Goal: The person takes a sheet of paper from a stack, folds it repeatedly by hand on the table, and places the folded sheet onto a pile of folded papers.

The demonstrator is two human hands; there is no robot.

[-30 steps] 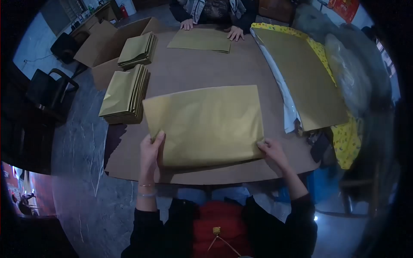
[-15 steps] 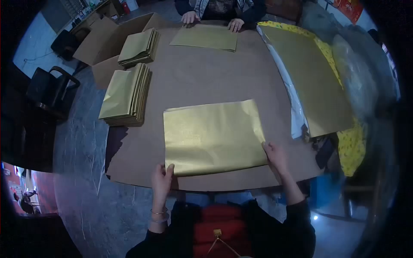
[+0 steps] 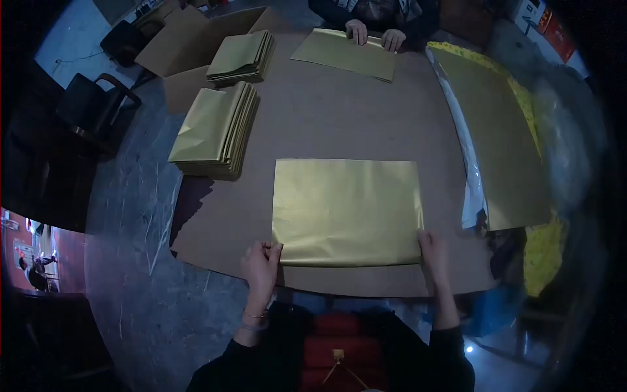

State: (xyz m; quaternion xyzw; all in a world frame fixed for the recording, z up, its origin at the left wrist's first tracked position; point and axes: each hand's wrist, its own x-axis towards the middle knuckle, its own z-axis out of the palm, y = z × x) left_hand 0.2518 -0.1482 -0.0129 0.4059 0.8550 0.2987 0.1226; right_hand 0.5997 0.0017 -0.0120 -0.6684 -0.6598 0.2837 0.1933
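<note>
A folded sheet of gold paper [image 3: 346, 212] lies in front of me on the brown board, its fold or near edge towards my body. My left hand [image 3: 261, 266] pinches its near left corner between thumb and fingers. At the right side, close to the near right corner, my right hand [image 3: 434, 253] grips the edge with thumb and fingers together. The undersides of the fingers are partly hidden.
Folded gold paper piles [image 3: 212, 127] [image 3: 240, 57] stand left, by an open cardboard box [image 3: 189, 49]. A large flat gold stack [image 3: 496, 137] lies right on yellow-and-white wrapping. Opposite, another person's hands [image 3: 373, 35] touch gold paper [image 3: 343, 55]. The brown board [image 3: 346, 117] covers the table.
The gold paper before me has straightened from a slight tilt, with both my hands still on it. Across the table, the other person's hands have come closer together on their paper. The view has shifted.
</note>
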